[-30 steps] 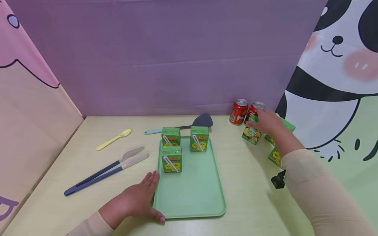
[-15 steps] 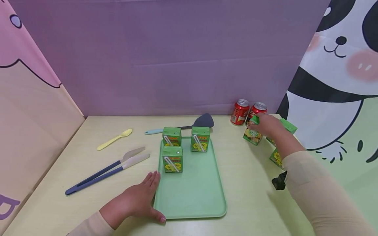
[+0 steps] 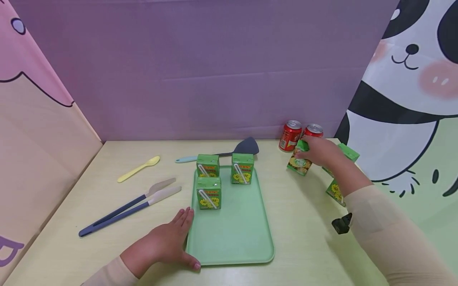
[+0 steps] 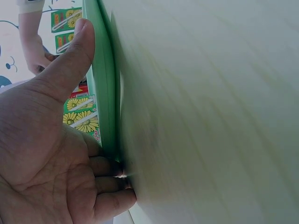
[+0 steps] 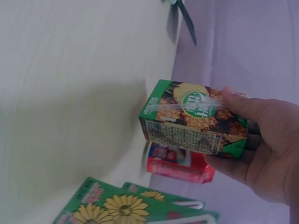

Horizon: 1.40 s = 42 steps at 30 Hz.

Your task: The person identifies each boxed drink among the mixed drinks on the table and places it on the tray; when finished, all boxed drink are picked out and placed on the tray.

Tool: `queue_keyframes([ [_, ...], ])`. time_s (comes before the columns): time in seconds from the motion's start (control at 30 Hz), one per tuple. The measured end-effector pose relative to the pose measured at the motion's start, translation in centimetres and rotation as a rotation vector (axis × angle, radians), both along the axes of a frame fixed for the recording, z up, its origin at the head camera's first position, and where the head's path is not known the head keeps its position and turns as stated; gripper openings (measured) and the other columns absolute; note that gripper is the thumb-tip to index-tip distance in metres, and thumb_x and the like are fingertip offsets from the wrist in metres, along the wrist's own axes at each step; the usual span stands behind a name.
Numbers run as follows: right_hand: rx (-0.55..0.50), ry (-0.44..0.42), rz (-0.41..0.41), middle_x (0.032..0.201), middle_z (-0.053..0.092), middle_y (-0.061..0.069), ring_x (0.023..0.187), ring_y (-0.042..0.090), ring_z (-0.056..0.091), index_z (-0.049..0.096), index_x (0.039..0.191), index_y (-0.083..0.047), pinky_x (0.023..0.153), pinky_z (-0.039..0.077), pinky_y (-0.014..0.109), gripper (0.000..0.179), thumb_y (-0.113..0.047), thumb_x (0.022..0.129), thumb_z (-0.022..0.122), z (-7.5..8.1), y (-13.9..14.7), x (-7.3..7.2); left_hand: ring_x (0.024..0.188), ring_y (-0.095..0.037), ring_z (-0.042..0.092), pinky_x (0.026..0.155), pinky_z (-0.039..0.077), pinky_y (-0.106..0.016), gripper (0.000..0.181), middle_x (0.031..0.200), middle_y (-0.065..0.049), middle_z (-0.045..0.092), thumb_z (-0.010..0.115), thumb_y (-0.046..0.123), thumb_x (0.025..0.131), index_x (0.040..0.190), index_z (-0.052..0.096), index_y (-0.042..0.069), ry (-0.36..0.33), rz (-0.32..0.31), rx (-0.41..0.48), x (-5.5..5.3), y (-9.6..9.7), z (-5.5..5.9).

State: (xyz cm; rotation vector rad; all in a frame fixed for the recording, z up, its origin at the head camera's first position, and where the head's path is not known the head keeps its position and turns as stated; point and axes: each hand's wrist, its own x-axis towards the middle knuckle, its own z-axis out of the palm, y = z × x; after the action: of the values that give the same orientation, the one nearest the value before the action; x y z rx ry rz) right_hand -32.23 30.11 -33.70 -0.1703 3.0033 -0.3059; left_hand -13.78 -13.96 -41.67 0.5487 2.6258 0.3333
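"Leftward, toward the tray, the pineapple box has been shifted since the earlier frame. How is it held?"

"By its upper end. It is clamped in the fingers of the right hand, with the thumb laid on the fruit-printed face."

"And its long axis?"

"Tilted off upright, the foot pointed down and a little toward the tray. Whether the bench is touched cannot be told. Judged from this, any move would turn on that leftward gap: the tray's right edge is well apart."

"What of the left hand?"

"Farther off; the tray's left rim is touched by it, fingers straight, thumb spread away."

"And around?"

"Just behind the box, 2 red cans are seen; 3 flower-print cartons are stood on the tray; 2 more cartons are partly hidden by the right arm."
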Motion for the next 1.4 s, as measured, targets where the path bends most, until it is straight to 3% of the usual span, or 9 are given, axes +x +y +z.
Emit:
queue_keyframes([
  [0.17, 0.016, 0.034, 0.053, 0.125, 0.059, 0.022, 0.112, 0.042, 0.055, 0.048, 0.139, -0.004, 0.087, 0.05, 0.058, 0.069, -0.037, 0.086, 0.076, 1.2, -2.0, 1.2, 0.152, -0.032, 0.012, 0.106, 0.041, -0.052, 0.138, 0.164, -0.015, 0.014, 0.074, 0.079, 0.058, 0.157, 0.015, 0.002, 0.003, -0.004, 0.0, 0.1, -0.1, 0.0],
  [0.43, 0.071, 0.041, 0.163, 0.123, 0.063, 0.015, 0.113, 0.035, 0.057, 0.051, 0.139, -0.009, 0.089, 0.051, 0.056, 0.069, -0.041, 0.084, 0.077, 2.8, -5.7, 4.0, 0.152, -0.032, 0.013, 0.106, 0.041, -0.052, 0.138, 0.164, -0.015, 0.014, 0.075, 0.078, 0.057, 0.156, 0.016, 0.002, 0.003, 0.002, 0.001, 0.1, -0.1, 0.0],
  [0.63, 0.069, 0.054, 0.261, 0.11, 0.068, 0.005, 0.1, 0.024, 0.061, 0.057, 0.134, -0.012, 0.083, 0.053, 0.047, 0.063, -0.042, 0.082, 0.078, 3.4, -8.6, 6.3, 0.152, -0.032, 0.012, 0.106, 0.04, -0.053, 0.137, 0.164, -0.015, 0.013, 0.074, 0.078, 0.058, 0.157, 0.015, 0.003, -0.007, 0.0, 0.004, 0.1, -0.1, 0.1],
  [0.93, 0.037, 0.017, 0.405, 0.125, 0.065, 0.003, 0.113, 0.022, 0.062, 0.056, 0.137, -0.012, 0.094, 0.052, 0.044, 0.063, -0.039, 0.084, 0.077, 2.0, -12.8, 8.1, 0.152, -0.032, 0.012, 0.105, 0.042, -0.053, 0.137, 0.164, -0.015, 0.013, 0.075, 0.078, 0.058, 0.157, 0.015, 0.003, -0.004, 0.001, 0.0, 0.1, -0.1, 0.3],
  [1.4, 0.054, -0.068, 0.479, 0.142, 0.055, 0.005, 0.129, 0.023, 0.053, 0.051, 0.142, -0.015, 0.104, 0.045, 0.046, 0.065, -0.042, 0.087, 0.073, -0.5, -16.0, 8.2, 0.152, -0.033, 0.013, 0.105, 0.042, -0.053, 0.139, 0.164, -0.016, 0.014, 0.075, 0.079, 0.057, 0.157, 0.015, 0.002, 0.0, 0.0, -0.007, 0.0, 0.1, 0.2],
])
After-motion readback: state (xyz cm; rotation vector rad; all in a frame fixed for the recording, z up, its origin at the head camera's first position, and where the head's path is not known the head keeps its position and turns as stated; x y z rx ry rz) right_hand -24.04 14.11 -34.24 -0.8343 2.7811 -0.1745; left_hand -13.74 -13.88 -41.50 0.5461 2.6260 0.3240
